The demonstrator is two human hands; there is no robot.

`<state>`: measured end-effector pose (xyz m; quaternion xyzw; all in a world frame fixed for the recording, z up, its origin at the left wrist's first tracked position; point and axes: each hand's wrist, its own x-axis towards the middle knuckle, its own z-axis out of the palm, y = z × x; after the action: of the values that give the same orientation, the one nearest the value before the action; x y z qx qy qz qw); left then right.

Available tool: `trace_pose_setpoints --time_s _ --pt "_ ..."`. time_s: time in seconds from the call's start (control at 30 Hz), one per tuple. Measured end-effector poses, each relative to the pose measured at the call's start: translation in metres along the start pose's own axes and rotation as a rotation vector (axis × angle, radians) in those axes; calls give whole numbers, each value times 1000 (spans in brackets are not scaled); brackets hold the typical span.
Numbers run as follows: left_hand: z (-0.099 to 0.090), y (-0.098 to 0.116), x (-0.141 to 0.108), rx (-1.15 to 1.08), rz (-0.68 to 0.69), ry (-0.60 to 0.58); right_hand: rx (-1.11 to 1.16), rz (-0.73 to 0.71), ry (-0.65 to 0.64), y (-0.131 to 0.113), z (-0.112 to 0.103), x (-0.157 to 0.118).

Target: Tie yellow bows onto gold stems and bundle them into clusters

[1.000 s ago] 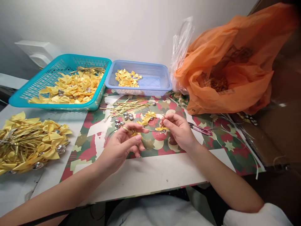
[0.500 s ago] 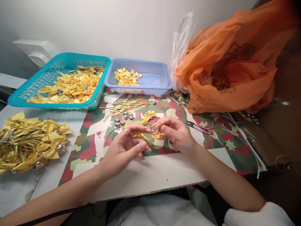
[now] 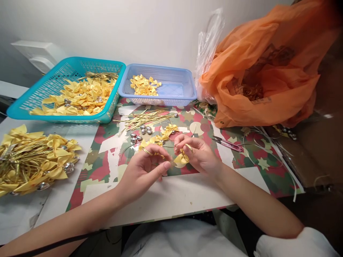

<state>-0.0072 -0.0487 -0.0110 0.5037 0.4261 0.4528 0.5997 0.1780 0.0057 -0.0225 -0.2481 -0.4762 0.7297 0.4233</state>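
Note:
My right hand [image 3: 202,157] is closed in a pinch on a gold cord [image 3: 189,146], and a yellow ribbon bow [image 3: 181,159] hangs under its fingertips. Just to its left is my left hand [image 3: 146,169], its thumb held apart from the fingers. Thin gold cord [image 3: 151,153] lies across the left index finger; how it is held there is partly hidden. Behind the hands, more yellow bows [image 3: 169,129] rest on the patterned sheet, close to small silver bells [image 3: 146,130] and a bundle of straight gold cords [image 3: 147,118].
A teal basket [image 3: 103,117] of bows stands back left, beside a blue basket [image 3: 171,101] with fewer bows. An orange bag [image 3: 241,46] fills the back right. Pink thread snips [image 3: 229,143] lie right of my hands. A heap of finished-looking bows [image 3: 57,146] is at left.
My right hand has turned slightly and drawn the yellow bow up under its fingers. The gold cord stretched between the two hands no longer shows. My left hand has barely moved.

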Motion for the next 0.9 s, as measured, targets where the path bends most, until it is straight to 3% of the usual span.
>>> trace_pose_setpoints --time_s 0.3,0.47,0.7,0.8,0.9 --pt "4 -3 5 17 -111 -34 46 16 -51 6 3 -2" --pt "8 -3 3 -29 -194 -56 -48 -42 -87 12 3 -2" --pt "9 0 5 -93 -269 52 -163 6 -36 15 3 0" --pt "8 -1 5 -124 -254 85 -304 -124 46 8 -2 -2" --pt "6 -2 4 -136 -246 95 -560 -415 45 -1 -5 -5"
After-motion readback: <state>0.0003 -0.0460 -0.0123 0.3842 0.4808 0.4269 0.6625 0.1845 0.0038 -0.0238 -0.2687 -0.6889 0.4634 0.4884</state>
